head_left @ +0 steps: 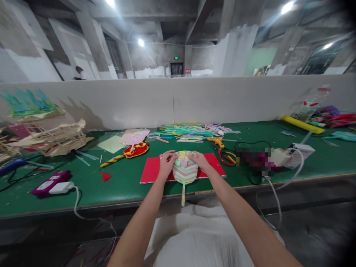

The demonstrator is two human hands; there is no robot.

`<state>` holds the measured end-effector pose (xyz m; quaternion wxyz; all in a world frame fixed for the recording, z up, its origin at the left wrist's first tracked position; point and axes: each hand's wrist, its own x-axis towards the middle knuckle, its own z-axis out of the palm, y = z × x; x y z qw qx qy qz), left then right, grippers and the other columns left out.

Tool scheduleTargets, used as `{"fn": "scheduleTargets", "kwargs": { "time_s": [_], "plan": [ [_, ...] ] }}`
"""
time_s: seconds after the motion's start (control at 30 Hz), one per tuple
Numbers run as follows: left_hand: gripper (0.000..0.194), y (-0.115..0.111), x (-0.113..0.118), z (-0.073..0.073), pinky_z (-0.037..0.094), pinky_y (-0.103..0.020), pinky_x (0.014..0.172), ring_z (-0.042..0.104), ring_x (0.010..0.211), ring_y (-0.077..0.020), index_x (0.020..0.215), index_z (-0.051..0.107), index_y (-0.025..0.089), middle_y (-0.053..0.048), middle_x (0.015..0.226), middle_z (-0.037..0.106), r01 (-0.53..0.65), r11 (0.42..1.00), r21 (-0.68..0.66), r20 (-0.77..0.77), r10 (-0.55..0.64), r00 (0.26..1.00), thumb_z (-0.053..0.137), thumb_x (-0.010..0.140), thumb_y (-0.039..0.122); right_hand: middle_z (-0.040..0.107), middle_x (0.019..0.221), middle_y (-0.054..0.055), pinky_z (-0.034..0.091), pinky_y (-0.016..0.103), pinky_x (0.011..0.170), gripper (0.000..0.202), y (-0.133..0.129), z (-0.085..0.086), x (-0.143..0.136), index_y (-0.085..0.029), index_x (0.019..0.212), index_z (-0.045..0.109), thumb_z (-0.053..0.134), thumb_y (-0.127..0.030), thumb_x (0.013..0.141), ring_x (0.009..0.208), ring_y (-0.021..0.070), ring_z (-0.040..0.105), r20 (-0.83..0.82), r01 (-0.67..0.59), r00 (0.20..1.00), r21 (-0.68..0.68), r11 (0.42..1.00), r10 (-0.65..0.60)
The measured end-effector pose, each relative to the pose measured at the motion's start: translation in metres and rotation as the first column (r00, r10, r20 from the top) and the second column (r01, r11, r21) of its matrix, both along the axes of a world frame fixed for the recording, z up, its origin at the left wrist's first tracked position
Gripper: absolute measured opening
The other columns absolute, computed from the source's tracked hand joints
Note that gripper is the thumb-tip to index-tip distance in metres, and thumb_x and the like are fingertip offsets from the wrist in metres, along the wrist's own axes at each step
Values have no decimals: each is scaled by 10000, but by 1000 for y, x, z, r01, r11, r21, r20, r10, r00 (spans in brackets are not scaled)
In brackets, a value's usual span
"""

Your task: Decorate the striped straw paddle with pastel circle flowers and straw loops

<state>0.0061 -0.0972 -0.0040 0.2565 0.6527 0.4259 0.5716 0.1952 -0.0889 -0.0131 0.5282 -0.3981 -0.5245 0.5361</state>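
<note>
Pastel stripes of green, pink, yellow and blue covered the round woven craft fan (184, 171), which lay near the middle of the frame on a red rectangular felt sheet (151, 170), its thin striped handle (183, 194) hanging down over the near edge of the green-topped workbench (116, 189). The left hand (166, 160) rested at the fan's upper left rim, fingers curled in and pinching at the edge, while the right hand (198, 159) sat at the upper right rim, fingers bent and pressed onto the top where small pastel pompom-like pieces (181, 160) clustered; both hands touched the fan, though how firmly either gripped it could not be told. Just right of the red sheet lay a pair of red-and-yellow-handled scissors (226, 155), and above them a yellow glue gun (216, 141). A heap of thin coloured straws (189, 131) spread across the upper centre of the bench. Left of the sheet lay a red and yellow fabric ornament (135, 150) with a twisted striped tail, and farther left a pale wooden stick model (52, 139). At the lower left of the bench a white charger (60, 187) rested against a purple packet (47, 183). A low white partition wall (222, 98) ran behind the bench.
</note>
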Motion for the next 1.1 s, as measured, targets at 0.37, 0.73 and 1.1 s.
{"fn": "scheduleTargets", "kwargs": {
  "time_s": [0.37, 0.73, 1.1],
  "plan": [
    [152, -1, 0, 1, 412, -367, 858, 535, 967, -187, 714, 598, 191, -69, 979, 597, -106, 992, 66, -105, 113, 988, 514, 793, 291, 659, 714, 11, 468, 263, 552, 359, -3, 5, -1, -185, 794, 608, 710, -447, 571, 608, 156, 584, 33, -23, 999, 5, 1000, 23],
    [293, 1, 4, -3, 475, -304, 723, 600, 842, -173, 1010, 550, 183, -63, 933, 631, 49, 980, -195, 101, -30, 994, 510, 782, 363, 662, 740, 7, 468, 271, 589, 344, -3, 3, 1, -188, 795, 613, 706, -441, 581, 646, 157, 593, 17, -16, 1000, 7, 1000, 16],
    [238, 1, 1, -2, 466, -328, 787, 585, 909, -191, 945, 606, 177, -64, 968, 652, 11, 987, -160, -14, -13, 1000, 528, 775, 325, 657, 729, 8, 474, 267, 563, 341, -5, 5, -1, -190, 797, 610, 705, -439, 584, 626, 158, 587, 23, -24, 999, 8, 1000, 24]
  ]
}}
